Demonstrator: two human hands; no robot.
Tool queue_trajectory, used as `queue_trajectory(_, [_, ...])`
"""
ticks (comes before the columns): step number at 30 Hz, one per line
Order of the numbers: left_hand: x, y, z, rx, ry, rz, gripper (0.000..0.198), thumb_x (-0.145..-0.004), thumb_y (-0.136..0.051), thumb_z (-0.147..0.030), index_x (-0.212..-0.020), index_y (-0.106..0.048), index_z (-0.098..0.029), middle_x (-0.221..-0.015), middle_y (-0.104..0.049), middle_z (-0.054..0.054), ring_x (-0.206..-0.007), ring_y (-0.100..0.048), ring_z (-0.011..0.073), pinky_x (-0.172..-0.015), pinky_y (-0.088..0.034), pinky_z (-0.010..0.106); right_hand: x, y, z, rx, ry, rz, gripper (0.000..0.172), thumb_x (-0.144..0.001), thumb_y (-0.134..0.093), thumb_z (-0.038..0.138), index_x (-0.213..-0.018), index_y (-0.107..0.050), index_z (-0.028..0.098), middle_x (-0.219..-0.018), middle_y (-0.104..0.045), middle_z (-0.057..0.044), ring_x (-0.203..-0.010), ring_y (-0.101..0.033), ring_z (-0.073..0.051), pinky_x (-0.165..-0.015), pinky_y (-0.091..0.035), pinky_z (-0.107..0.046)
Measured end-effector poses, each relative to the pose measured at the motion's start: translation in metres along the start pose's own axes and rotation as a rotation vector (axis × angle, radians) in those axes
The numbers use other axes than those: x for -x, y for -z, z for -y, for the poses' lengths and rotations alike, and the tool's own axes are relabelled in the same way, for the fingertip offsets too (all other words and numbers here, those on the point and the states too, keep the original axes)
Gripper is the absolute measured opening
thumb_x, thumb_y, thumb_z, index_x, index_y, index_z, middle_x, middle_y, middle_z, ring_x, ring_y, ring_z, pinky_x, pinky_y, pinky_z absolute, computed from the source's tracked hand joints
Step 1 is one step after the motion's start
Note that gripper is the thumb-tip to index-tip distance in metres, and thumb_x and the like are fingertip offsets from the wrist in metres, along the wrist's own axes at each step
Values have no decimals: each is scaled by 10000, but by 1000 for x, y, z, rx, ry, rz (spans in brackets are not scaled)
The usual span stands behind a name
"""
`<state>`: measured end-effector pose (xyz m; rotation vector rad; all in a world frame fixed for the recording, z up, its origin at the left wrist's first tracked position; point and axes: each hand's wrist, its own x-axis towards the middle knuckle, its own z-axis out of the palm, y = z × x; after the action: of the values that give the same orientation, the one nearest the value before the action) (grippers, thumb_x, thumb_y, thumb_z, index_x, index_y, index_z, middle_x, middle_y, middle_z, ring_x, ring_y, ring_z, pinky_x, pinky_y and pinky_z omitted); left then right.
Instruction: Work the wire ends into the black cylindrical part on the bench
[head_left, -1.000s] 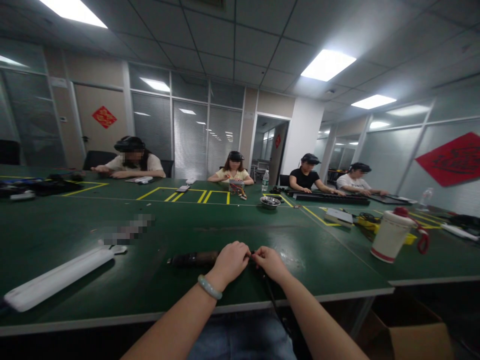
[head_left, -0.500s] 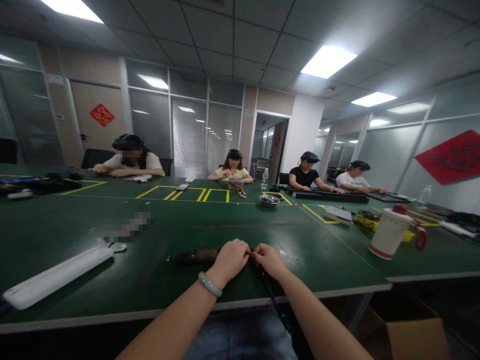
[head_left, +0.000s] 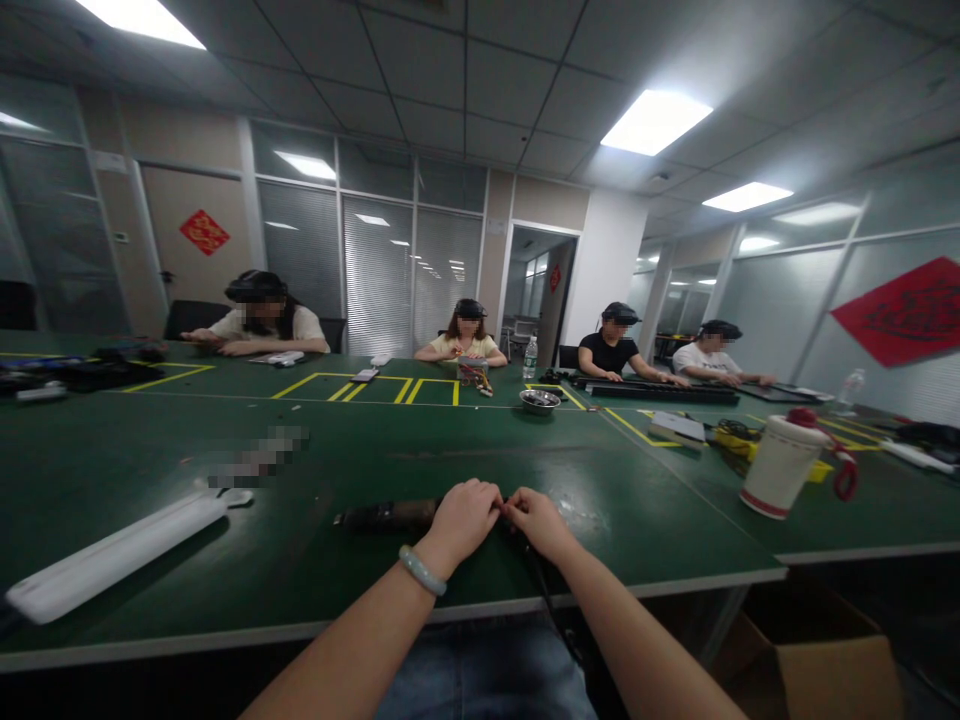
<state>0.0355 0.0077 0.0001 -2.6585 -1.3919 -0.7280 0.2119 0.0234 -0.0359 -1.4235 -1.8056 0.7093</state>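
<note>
A dark brown, cylindrical tool [head_left: 397,515], which looks like an electric screwdriver, lies on the green table with its narrow tip pointing left. My left hand [head_left: 469,515] lies over the tool's right end, fingers bent and closed, and covers that part. Close beside it, my right hand [head_left: 534,518] is closed in a pinch at the end of a black cord [head_left: 541,580]. This cord runs down over the table's front edge towards my lap. The fingertips of both hands nearly meet, and they hide the spot where cord and tool come together.
A long white object [head_left: 124,555] lies at the left. On the right stand a white cup [head_left: 784,468] with a red handle and a small box [head_left: 676,430]. Further back sits a metal bowl [head_left: 539,402]. Several people work across the table. A cardboard box [head_left: 832,660] is below, right.
Both hands stay at nearly the same place, with only slight finger movement. The tool and cord have not visibly moved.
</note>
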Motion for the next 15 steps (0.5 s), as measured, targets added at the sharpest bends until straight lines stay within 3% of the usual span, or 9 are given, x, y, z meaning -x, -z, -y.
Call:
queue_trajectory(8, [0, 0, 1, 0, 22, 6, 65, -856, -569, -237, -889, -618, -208, -912, -640, 36, -904, -556, 196, -795, -399, 316, 3, 4, 2, -26, -11, 60, 168, -824, -579, 339, -877, -605, 181, -650, -660, 12, -586, -601, -111, -518, -399, -190])
queue_trajectory(15, [-1, 0, 3, 17, 1, 1, 54, -860, -573, -240, -879, -616, -213, -908, -639, 25, -901, -553, 193, -781, -395, 311, 4, 11, 9, 180, 35, 58, 138, -816, -584, 320, -836, -659, 206, -682, -663, 8, -605, -583, -121, -533, -358, -215])
